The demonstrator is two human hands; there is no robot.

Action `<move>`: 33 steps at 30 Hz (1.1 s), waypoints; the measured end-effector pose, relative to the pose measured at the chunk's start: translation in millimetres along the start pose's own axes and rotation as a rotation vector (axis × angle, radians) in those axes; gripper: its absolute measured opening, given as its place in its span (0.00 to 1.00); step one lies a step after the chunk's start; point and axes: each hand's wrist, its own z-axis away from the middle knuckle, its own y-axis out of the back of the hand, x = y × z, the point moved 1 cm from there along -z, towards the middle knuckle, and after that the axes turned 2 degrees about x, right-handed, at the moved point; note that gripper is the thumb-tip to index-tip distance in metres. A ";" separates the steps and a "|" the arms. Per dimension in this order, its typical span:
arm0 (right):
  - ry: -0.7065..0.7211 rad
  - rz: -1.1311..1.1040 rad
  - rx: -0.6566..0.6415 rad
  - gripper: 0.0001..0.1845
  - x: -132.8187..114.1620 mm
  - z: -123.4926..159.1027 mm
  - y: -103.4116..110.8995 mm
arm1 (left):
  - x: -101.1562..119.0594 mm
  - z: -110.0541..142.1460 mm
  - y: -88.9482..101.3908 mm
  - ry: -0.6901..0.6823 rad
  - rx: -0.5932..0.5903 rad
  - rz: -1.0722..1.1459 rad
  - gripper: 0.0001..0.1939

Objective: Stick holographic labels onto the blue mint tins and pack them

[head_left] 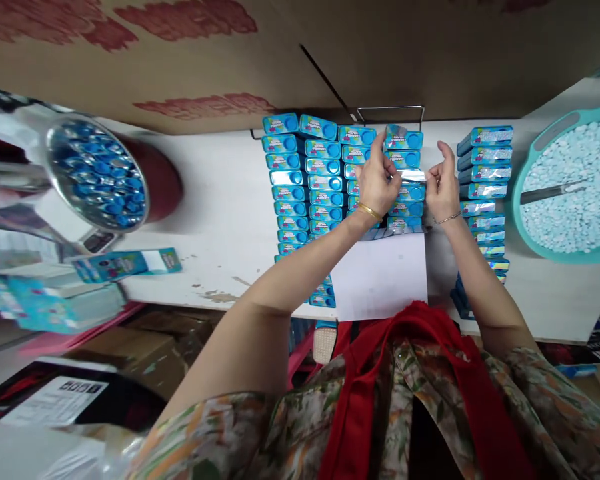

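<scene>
Between my hands a narrow shiny strip point(413, 175) lies across a column of small blue tins point(405, 209). At its left end is my left hand point(380, 183), thumb and fingers pinched together and the index finger pointing up over the tins. My right hand point(443, 190) is at the strip's right end, with thumb and fingertip close together and another finger raised. Just below the column lies a white sheet point(380, 277). More blue tins point(325, 182) stand in tight columns to the left, partly behind my left forearm.
On the right, another column of tins point(485, 173) carries shiny bands. Beyond it sits a turquoise basin point(517, 200) of pale blue tablets with a scoop. A metal pot point(163, 180) of blue-wrapped sweets stands left. A cardboard wall point(280, 60) bounds the table's back.
</scene>
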 end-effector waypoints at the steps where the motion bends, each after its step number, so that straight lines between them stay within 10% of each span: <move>1: 0.015 0.012 -0.002 0.33 0.8 -1.6 -0.2 | 0.7 1.6 -2.1 0.013 0.036 -0.034 0.31; 20: -0.147 -0.064 -0.037 0.30 56.5 -20.8 -34.6 | 1.6 9.0 -16.3 0.183 0.156 -0.031 0.30; 25: -0.154 -0.150 0.222 0.32 32.5 -26.7 -14.0 | 12.7 4.2 0.1 0.210 0.371 0.328 0.22; 33: -0.225 -0.601 0.039 0.32 -0.7 -31.2 -19.4 | 13.5 -15.9 -3.5 0.299 0.434 0.737 0.23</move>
